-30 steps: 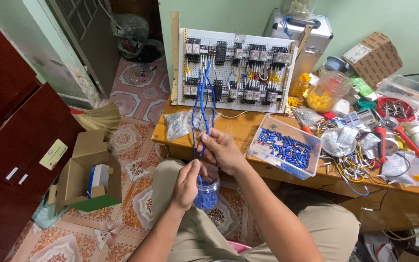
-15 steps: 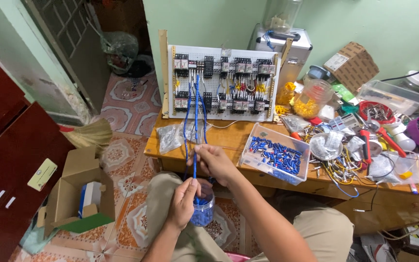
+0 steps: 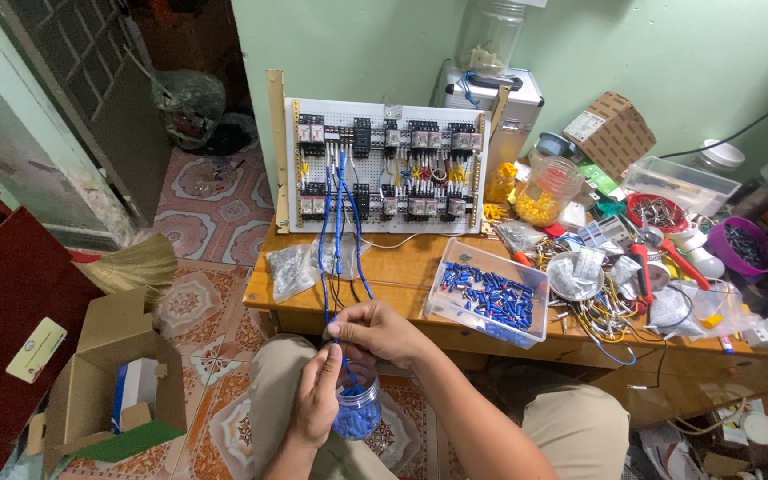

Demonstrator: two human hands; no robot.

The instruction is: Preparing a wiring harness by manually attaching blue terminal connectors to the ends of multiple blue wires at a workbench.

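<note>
Both hands meet in a pinching grip over the lap: the right hand [image 3: 382, 331] is clenched on the loose ends of thin blue insulated wires [image 3: 338, 233], and the left hand [image 3: 317, 402], rising from 6 o'clock, closes thumb and fingertips on the same ends just beneath it. What, if anything, sits on the wire tips is too small to tell.

The wires run up towards 12 o'clock to a white perforated panel crowded with black relays and terminal blocks [image 3: 384, 169], which stands propped upright at the back of the wooden table [image 3: 402, 267], apparently so its face can be reached from the seat.

A clear plastic jar of small blue connectors [image 3: 357, 411] rests between the person's knees, directly under the hands and touching the left one, seemingly kept there for easy picking. At 3 o'clock of the hands, near the table's front edge, stands an open clear plastic box of blue cylindrical connectors [image 3: 489, 300]. Further right the table carries a tangle of yellow wires, red-handled pliers [image 3: 642, 271] and small tubs. An open cardboard box [image 3: 113, 382] sits on the patterned tile floor at 9 o'clock.
</note>
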